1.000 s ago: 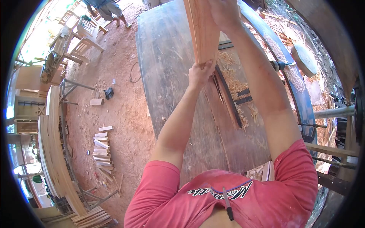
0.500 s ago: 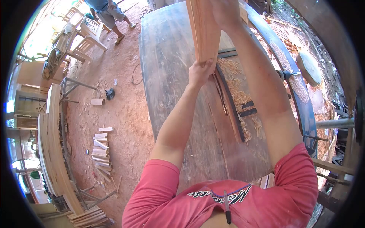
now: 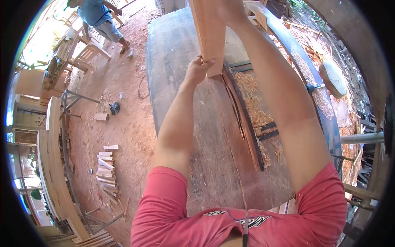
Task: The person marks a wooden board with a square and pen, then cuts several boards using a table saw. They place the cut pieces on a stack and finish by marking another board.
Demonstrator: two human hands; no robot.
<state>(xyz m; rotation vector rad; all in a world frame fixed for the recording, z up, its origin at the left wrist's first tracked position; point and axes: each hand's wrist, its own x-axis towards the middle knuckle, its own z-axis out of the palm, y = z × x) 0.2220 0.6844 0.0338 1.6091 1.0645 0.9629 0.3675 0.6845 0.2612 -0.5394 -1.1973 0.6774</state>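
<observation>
A long pale wooden board (image 3: 210, 39) stands up from the wooden table (image 3: 177, 49), its upper part cut off by the top of the frame. My left hand (image 3: 198, 70) grips the board's left edge near its lower end, thumb across the face. My right hand (image 3: 232, 10) is at the board's upper right side at the top edge of the view; its fingers are blurred and partly out of frame. Below the board a dark-edged wooden strip (image 3: 245, 119) runs along the tabletop beside curled shavings (image 3: 256, 99).
A person (image 3: 96, 18) in a blue shirt is at the upper left near plastic chairs (image 3: 92, 51). Small wood blocks (image 3: 106, 175) lie on the dirt floor. Long planks (image 3: 55, 164) are stacked at left. A blue curved surface (image 3: 298, 57) with a log slice (image 3: 333, 78) beyond it lies right.
The board and both my hands have shifted left in view, and the board's bottom end shows more below my left hand. The person at upper left has moved left and shows more of the body.
</observation>
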